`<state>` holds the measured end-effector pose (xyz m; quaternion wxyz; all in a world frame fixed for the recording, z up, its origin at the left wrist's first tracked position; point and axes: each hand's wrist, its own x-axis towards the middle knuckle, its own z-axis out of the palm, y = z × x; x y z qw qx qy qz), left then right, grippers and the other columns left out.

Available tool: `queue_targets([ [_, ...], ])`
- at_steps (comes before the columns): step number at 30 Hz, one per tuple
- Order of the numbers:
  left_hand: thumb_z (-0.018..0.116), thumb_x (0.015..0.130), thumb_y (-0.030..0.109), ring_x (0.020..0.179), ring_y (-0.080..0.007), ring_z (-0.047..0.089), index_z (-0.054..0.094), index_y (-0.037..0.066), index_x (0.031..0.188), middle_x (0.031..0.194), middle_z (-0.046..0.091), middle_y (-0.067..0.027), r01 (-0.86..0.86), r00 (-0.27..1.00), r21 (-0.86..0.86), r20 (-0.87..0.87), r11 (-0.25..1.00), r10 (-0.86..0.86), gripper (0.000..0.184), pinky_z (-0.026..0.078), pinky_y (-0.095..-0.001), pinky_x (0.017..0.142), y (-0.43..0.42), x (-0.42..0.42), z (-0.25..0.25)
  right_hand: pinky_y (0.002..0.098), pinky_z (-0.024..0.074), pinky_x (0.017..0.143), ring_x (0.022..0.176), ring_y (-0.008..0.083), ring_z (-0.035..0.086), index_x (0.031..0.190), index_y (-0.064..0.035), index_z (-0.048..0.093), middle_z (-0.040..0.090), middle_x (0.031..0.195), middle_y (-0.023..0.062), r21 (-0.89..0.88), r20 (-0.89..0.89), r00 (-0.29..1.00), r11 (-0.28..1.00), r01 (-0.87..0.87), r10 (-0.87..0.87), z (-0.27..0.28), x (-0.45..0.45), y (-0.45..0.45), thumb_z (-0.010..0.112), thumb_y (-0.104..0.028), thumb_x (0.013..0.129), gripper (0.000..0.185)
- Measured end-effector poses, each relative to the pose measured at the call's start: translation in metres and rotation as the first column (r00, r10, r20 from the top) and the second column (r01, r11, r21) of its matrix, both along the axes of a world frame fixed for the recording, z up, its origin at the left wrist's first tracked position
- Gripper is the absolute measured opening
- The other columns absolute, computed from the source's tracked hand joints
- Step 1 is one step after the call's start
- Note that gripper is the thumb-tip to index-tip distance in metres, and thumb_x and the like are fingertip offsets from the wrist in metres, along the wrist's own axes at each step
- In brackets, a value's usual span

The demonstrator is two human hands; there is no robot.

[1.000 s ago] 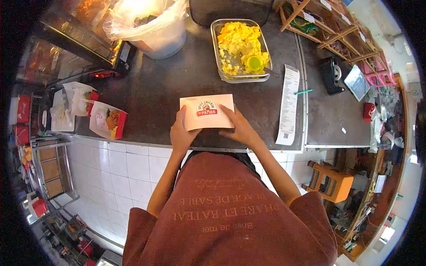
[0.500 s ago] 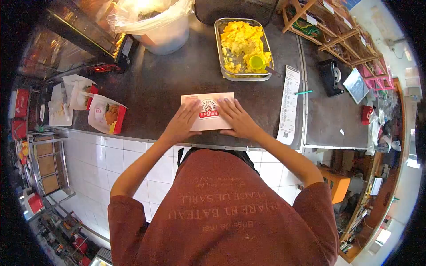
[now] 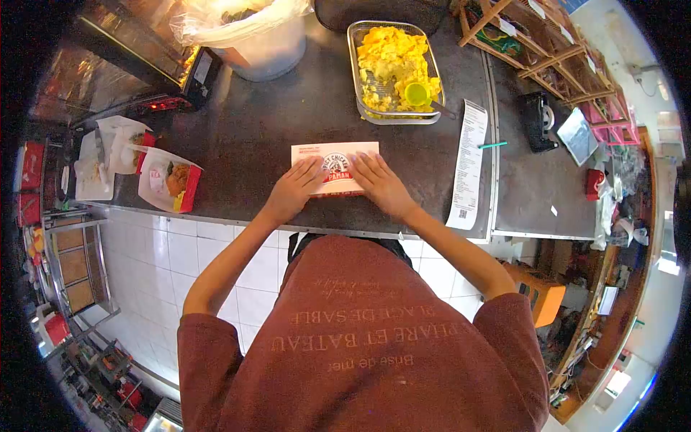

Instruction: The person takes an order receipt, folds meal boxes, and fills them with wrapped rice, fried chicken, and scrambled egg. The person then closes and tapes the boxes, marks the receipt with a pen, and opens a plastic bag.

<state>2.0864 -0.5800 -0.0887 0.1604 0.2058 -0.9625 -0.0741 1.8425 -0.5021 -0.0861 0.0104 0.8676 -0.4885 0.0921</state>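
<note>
A flat white food carton [image 3: 335,153] with a red-and-black chicken logo lies on the dark counter in front of me. My left hand [image 3: 296,189] has its fingers over the carton's left half. On the right half rests my right hand [image 3: 385,189], fingers stretched across the top. Both hands grip the near edge, where a red strip shows between them. My thumbs are hidden behind the hands or under the carton.
Two filled food boxes [image 3: 169,183] stand at the left, beside a white tray [image 3: 93,173]. A wire-rimmed tray of yellow food [image 3: 392,61] holds a green scoop [image 3: 416,94]. A long receipt [image 3: 468,165] lies right; a lined bucket [image 3: 270,47] stands behind.
Both hands have shifted slightly inward along the carton's near edge. My thumbs have gone out of sight, and a red strip has appeared at that edge.
</note>
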Motion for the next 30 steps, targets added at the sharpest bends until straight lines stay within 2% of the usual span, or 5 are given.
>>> queue_targets([
  [16,0.066,0.066,0.029,0.122,-0.0436,0.028,0.052,0.014,0.117,0.132,0.031,-0.0267,-0.108,0.966,0.263,0.256,0.959,0.039,0.055,0.023,-0.0482,0.103,0.022,-0.022,0.044,0.0446,0.0184,0.106,0.131,0.0306,0.023,0.132,-0.0089,0.034,0.027,0.139,0.0167,0.252,0.492,0.786,0.925,0.284,-0.375,0.002,-0.019,0.027,0.051,-0.028,0.086,0.053],
  [20,0.075,0.050,0.022,0.120,-0.0440,0.028,0.057,0.015,0.103,0.129,0.029,-0.0266,-0.015,0.988,0.187,0.152,0.982,-0.014,0.056,0.019,-0.0581,0.098,0.005,-0.036,0.039,0.0293,0.0445,0.079,0.087,0.0197,0.059,0.085,-0.0030,0.062,0.064,0.088,0.0077,0.394,0.757,0.200,0.679,0.620,-0.622,0.037,-0.159,0.052,0.054,-0.005,0.083,0.008],
  [22,0.077,0.043,0.023,0.118,-0.0440,0.028,0.057,0.012,0.096,0.128,0.028,-0.0260,-0.061,0.970,0.125,0.241,0.990,0.029,0.058,0.020,-0.0599,0.094,-0.004,-0.053,0.057,0.0287,0.0431,0.070,0.074,0.0131,0.055,0.078,-0.0031,0.062,0.062,0.079,0.0072,0.067,0.834,0.329,0.673,0.737,-0.443,0.032,-0.276,0.064,0.044,-0.010,0.089,0.022],
  [26,0.078,0.043,0.026,0.122,-0.0460,0.024,0.052,0.010,0.100,0.133,0.022,-0.0293,-0.152,0.935,0.168,0.344,0.974,0.087,0.065,0.019,-0.0605,0.095,-0.010,-0.045,0.015,0.0373,0.0446,0.062,0.072,0.0264,0.061,0.071,-0.0013,0.064,0.063,0.076,0.0141,-0.226,0.532,0.303,0.212,0.951,-0.790,0.056,-0.466,0.075,0.043,-0.031,0.090,0.041],
  [30,0.077,0.052,0.032,0.120,-0.0463,0.026,0.042,0.010,0.111,0.131,0.023,-0.0317,-0.339,0.919,0.081,0.239,0.937,0.312,0.072,0.022,-0.0593,0.093,0.027,-0.057,0.007,0.0386,0.0450,0.068,0.078,0.0290,0.061,0.065,-0.0030,0.065,0.064,0.079,0.0163,0.238,0.379,0.014,0.113,0.965,-0.925,0.016,-0.590,0.037,0.039,-0.057,0.084,0.063],
])
